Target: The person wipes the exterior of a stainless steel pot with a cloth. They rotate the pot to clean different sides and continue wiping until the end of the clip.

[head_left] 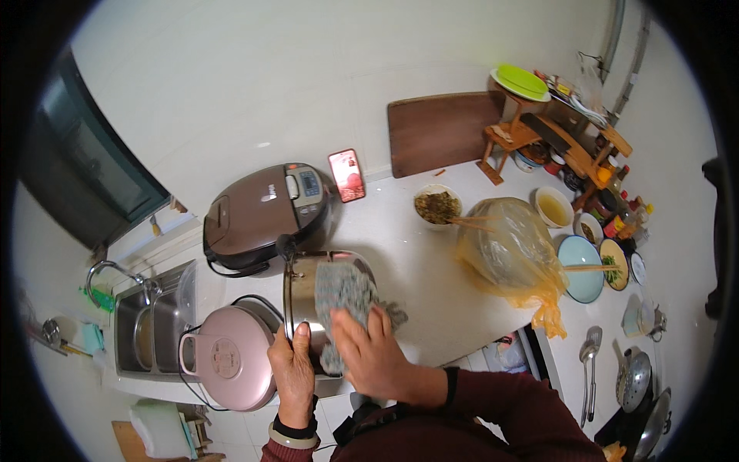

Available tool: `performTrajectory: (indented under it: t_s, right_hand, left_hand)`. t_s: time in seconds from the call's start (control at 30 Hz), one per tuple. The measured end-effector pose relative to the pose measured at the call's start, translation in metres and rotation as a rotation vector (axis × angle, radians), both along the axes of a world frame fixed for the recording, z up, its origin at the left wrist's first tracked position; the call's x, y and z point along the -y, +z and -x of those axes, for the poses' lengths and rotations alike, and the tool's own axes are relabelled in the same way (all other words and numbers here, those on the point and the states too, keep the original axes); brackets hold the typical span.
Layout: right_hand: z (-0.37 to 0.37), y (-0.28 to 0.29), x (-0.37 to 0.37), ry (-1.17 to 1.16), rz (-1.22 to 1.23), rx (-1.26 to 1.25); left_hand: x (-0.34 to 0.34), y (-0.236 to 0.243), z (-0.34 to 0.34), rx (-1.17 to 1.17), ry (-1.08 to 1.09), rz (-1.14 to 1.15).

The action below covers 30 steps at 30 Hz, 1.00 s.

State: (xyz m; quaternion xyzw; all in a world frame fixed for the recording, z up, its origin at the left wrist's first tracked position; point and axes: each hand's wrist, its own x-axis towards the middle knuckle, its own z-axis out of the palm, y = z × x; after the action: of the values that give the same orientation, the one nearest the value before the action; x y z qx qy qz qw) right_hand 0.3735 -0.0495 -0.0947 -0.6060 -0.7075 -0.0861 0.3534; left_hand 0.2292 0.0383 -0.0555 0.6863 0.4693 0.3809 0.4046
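Note:
A shiny stainless steel pot (302,291) with a dark handle knob stands at the counter's near edge, in front of me. My left hand (292,373) grips its near left side, thumb up along the wall and the other fingers mostly hidden. Bunched under my right hand (373,356) is a grey-green cloth (344,289), pressed against the pot and draped across it, with one end hanging past its right side. My right fingers are bent over the cloth. Whether the pot is upright or tilted I cannot tell.
Left of the pot lie a pink round electric pan (242,350) and a double sink (187,279). Behind it stand a brown rice cooker (250,215) and a phone (347,175). To the right are a yellowish plastic bag (504,246), a food bowl (437,206) and a blue bowl (580,269).

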Motion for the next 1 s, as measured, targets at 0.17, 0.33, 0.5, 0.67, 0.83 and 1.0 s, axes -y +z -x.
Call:
performTrajectory:
  t_s: [0.17,0.33,0.5,0.67,0.83,1.0]
  right_hand:
    - [0.008,-0.004,0.003,0.022,-0.019,0.081]
    - [-0.022,0.016,-0.027,0.065,0.003,-0.133]
    - [-0.051,0.02,-0.07,0.063,0.067,-0.29]
    - [-0.102,-0.006,-0.122,0.101,0.406,-0.659]
    - [-0.125,-0.018,-0.131,0.147,0.543,-0.989]
    - [-0.09,-0.006,-0.084,0.016,0.149,-0.473]
  left_hand:
    - [-0.01,-0.004,0.01,-0.084,0.006,0.032]
    - [-0.01,-0.014,0.01,-0.05,-0.039,-0.003]
    - [-0.01,-0.017,0.013,-0.077,-0.092,-0.117]
    - [0.003,-0.017,0.009,-0.015,-0.13,-0.148]
    - [0.003,-0.019,0.003,-0.025,-0.162,-0.153]
    - [0.002,-0.017,0.004,-0.07,-0.165,-0.195]
